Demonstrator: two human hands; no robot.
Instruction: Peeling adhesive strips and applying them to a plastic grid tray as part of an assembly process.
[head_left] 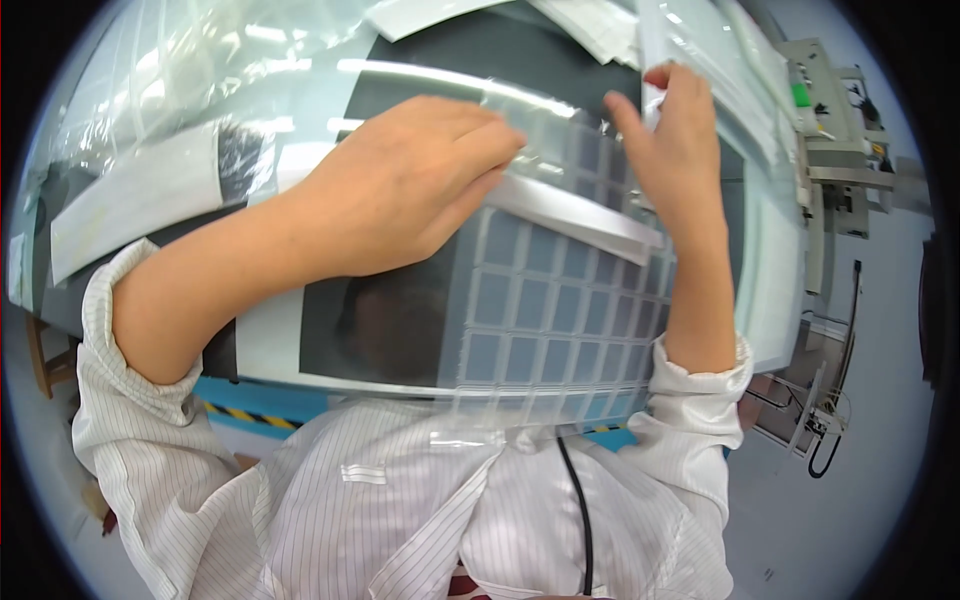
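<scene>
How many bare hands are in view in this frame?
2. The left hand lies flat on the clear gridded plastic sheet at centre; the right hand pinches a clear strip at upper right. No other person's hands show.

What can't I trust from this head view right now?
- Left hand: fingertips tucked under the clear gridded tray; contact unclear.
- Right hand: pinches white sheets cut off by the top edge.
- Table: glare blurs what the clear plastic bag holds.
- Machine: small, bent at the right rim.
</scene>
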